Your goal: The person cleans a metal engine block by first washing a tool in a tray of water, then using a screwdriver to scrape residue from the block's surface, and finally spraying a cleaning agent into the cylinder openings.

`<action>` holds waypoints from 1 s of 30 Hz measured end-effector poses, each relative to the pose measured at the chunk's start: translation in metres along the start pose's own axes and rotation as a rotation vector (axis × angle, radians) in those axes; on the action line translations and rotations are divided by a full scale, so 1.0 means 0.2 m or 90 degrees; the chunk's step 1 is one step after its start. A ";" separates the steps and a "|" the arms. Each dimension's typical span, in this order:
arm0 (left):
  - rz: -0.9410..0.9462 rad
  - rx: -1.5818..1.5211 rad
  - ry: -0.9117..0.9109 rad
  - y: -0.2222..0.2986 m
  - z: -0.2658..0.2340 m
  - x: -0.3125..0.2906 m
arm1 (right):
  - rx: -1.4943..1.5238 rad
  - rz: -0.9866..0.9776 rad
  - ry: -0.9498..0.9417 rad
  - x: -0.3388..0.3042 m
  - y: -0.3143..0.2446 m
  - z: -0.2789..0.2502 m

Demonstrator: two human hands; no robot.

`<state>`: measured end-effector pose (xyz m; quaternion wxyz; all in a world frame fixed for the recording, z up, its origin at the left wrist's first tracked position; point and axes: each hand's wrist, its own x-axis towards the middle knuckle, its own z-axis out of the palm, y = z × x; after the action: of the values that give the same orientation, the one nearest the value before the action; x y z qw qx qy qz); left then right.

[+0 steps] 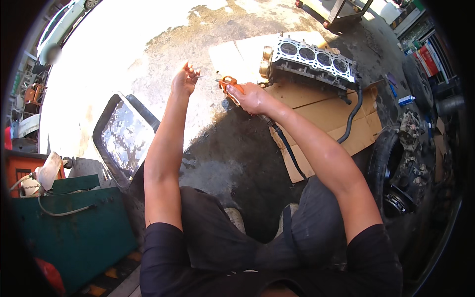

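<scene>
In my right hand [253, 99] is an orange blow gun [229, 85], its narrow nozzle pointing left. A dark hose [287, 147] runs from below that hand toward my right knee. To its left, my left hand [186, 79] is raised with curled fingers, and a thin metal rod [198, 76] sticks out from the fingertips toward the nozzle; whether the two touch is hard to see. Just right of my right hand, a cylinder head [316, 58] lies on cardboard with its round chambers facing up. Gold-coloured cam gears [266, 62] sit at its left end.
Flattened cardboard [316, 106] covers the wet concrete under the cylinder head. A shallow metal pan [105, 148] with liquid stands at left, beside a green metal box [74, 232]. Tyres [383, 158] and greasy parts [410, 126] lie at right. A wheeled cart [336, 12] stands far off.
</scene>
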<state>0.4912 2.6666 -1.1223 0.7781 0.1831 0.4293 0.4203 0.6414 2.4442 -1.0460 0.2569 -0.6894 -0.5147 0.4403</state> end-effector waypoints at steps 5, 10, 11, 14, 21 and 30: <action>-0.015 -0.087 0.004 0.04 -0.04 0.00 | -0.218 -0.074 0.129 -0.02 -0.10 0.04; -0.130 -0.012 -0.065 0.10 -0.02 -0.04 | -0.167 -0.061 0.103 -0.06 -0.11 0.02; -0.140 0.007 -0.068 0.12 -0.04 -0.03 | -0.141 -0.071 0.104 -0.06 -0.12 0.02; -0.123 -0.001 -0.084 0.15 -0.09 -0.02 | -0.082 -0.060 0.066 -0.08 -0.14 0.02; -0.128 0.012 -0.047 0.17 -0.14 0.01 | -0.140 -0.012 -0.056 -0.11 -0.19 -0.03; -0.086 0.002 0.047 0.10 -0.05 0.04 | -0.201 -0.011 0.092 -0.09 -0.14 -0.03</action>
<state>0.4752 2.6842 -1.1200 0.7882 0.1390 0.4696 0.3727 0.6311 2.4372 -1.0135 0.1855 -0.7467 -0.5635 0.3007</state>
